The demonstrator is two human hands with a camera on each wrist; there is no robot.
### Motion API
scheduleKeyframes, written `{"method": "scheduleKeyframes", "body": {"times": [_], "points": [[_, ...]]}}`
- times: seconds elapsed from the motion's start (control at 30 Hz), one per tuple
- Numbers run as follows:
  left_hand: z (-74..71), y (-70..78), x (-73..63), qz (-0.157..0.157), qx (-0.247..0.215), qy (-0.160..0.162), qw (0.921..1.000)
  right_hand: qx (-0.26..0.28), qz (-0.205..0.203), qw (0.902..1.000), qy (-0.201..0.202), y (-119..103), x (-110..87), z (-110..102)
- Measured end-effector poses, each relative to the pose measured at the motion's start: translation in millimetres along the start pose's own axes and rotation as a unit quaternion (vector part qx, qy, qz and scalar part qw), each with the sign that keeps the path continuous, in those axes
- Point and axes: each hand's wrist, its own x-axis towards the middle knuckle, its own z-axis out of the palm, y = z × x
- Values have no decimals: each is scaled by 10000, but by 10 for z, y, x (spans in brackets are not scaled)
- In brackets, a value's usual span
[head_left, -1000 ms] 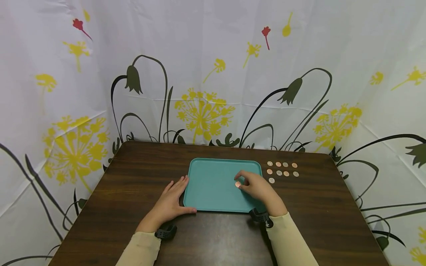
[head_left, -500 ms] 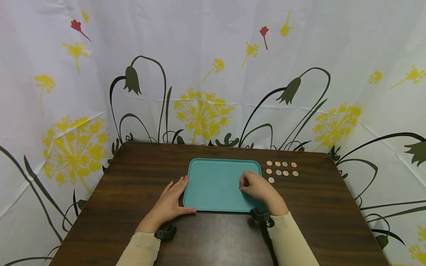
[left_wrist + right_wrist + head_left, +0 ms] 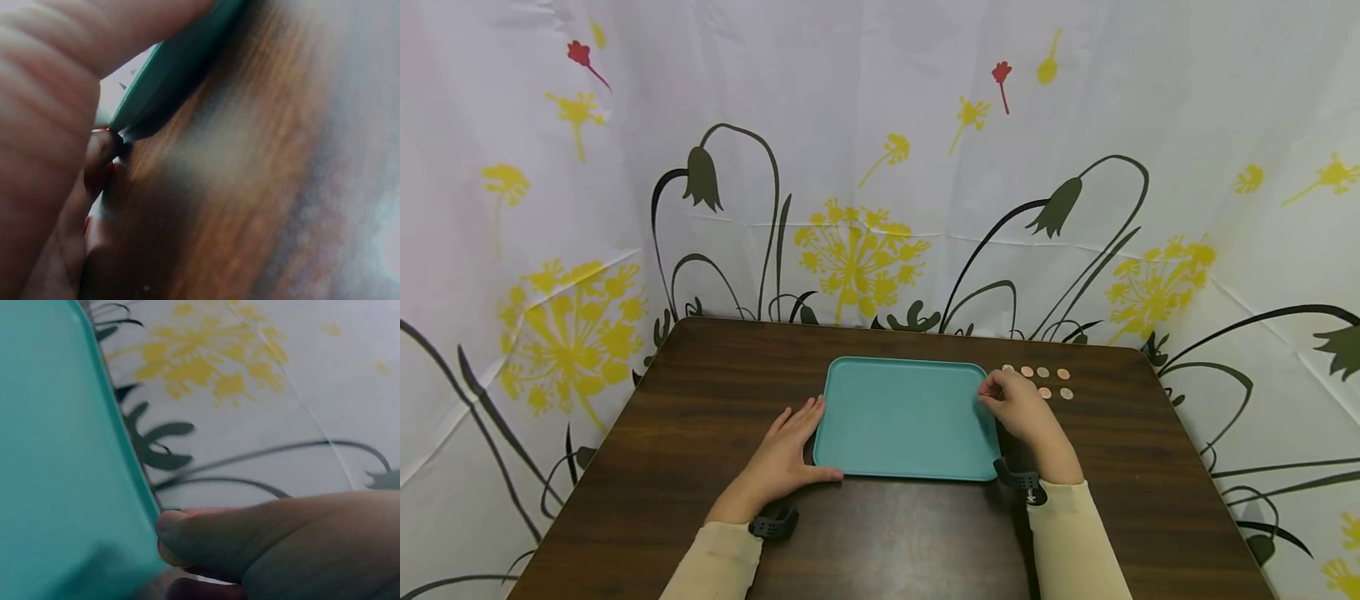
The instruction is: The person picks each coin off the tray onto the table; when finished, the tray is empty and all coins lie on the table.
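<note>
My right hand (image 3: 1018, 408) is over the right rim of the turquoise tray (image 3: 902, 425). In the right wrist view its thumb and finger pinch a copper-coloured coin (image 3: 169, 554), mostly covered by the thumb. My left hand (image 3: 782, 462) rests along the tray's left side, fingers straight and spread, thumb at the front left corner. The left wrist view shows that thumb (image 3: 137, 25) against the tray's outer wall (image 3: 162, 81). Beside the tray, on the right, lie rows of copper and silver coins (image 3: 1063, 374); my right hand hides some of them.
The dark wooden table (image 3: 910, 533) reaches back to a white curtain (image 3: 865, 100) printed with flowers. Black bands with small cameras sit on both wrists, such as the left band (image 3: 773, 525).
My right hand has moved right with the coin, from over the tray's inside to its right rim, now covering some coins. The left hand has stayed in place.
</note>
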Motion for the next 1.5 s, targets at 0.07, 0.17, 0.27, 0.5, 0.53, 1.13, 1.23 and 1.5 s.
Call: {"method": "scheduleKeyframes", "body": {"times": [0.07, 0.17, 0.27, 0.5, 0.53, 1.13, 1.23, 1.5], "points": [[-4, 7, 3, 2, 0, -14, 10000, 89, 284, 9995, 106, 83, -35, -102], [-7, 0, -3, 3, 17, -11, 10000, 219, 772, 9965, 247, 217, -95, -238], [-8, -10, -14, 8, 15, 12, 10000, 358, 1242, 9911, 323, 337, -146, -342], [-16, -23, -31, 18, 2, 81, 10000, 586, 1934, 9793, 47, 484, -187, -423], [-18, -23, -33, 14, -5, 77, 10000, 567, 1964, 9789, 18, 499, -189, -419], [-19, -35, -49, -29, 16, 75, 10000, 126, 2115, 9771, 171, 515, -183, -356], [-17, -45, -50, -15, 36, 74, 10000, 110, 2109, 9773, 165, 536, -171, -337], [-3, -60, -75, -32, -194, 38, 9998, 323, 2029, 9786, 109, 630, -186, -311]]}}
